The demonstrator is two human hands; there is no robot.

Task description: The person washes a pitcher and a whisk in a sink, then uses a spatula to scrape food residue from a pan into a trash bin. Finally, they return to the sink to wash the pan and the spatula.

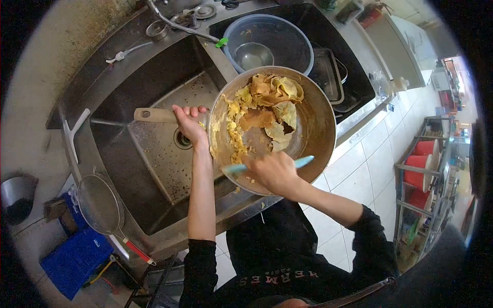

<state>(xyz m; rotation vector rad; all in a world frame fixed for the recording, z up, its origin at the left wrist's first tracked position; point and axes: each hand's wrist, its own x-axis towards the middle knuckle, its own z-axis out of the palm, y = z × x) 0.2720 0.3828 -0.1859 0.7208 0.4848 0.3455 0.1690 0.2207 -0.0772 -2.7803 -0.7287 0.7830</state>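
Observation:
My left hand [191, 124] is closed around the beige handle of a large round pan [319, 126], close to its rim. Brown residue coats the pan's inside. Yellow crumbly food scraps [235, 128] line its left side, and curled, peeling sheets of browned crust [272, 91] lie toward the far side. Over the near part of the pan, my right hand [275, 174] grips a light-blue spatula [304, 161]. One end of it sticks out to the right of my fist; the other end, at the left wall among the scraps, is blurred.
Under the handle is a steel sink basin [154, 149]. A grey-blue tub [300, 43] with a bowl inside stands in the second basin, beside dark trays [328, 77]. A faucet hose [179, 25] reaches over. A strainer [100, 203] hangs at the left edge; a rack [423, 179] stands right.

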